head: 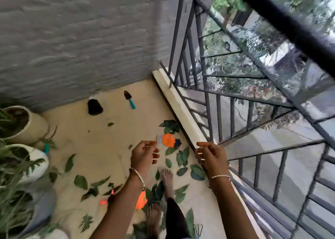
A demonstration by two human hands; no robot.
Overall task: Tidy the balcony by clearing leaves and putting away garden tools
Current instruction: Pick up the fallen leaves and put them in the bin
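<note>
Head view looks steeply down onto a cream balcony floor (101, 148) bounded by a grey textured wall (72, 39) and a dark metal railing (226, 111) set on a pale curb (179, 110). Both hands are raised above the floor. The left hand (145, 154) pinches a thin stalk or twig (157, 138) between thumb and forefinger, its other fingers loosely curled. The right hand (211, 154) hangs just beside the curb with fingers half curled; whether it holds anything I cannot tell. Each wrist wears a thin bangle.

Green leaves (183, 157) lie scattered across the floor, thickest near the curb and around the person's bare feet (167, 182), with more spread toward the left (80, 181). An orange object (168, 140), blurred, lies on the floor among leaves just beyond the left hand; another orange scrap (140, 200) shows beside the left forearm. A small trowel (129, 99) with a dark blade and teal handle lies near the wall, well apart from the hands, and a black plastic pot (94, 107) lies on its side to its left. At the bottom edge, near the feet, the tines of a small hand rake (198, 228) are visible.

Along the left side stand potted plants: a cream pot (30, 126) near the wall, a white pot (39, 159) beside it, and a grey pot (45, 208) nearest the camera, their foliage overlapping the floor.
</note>
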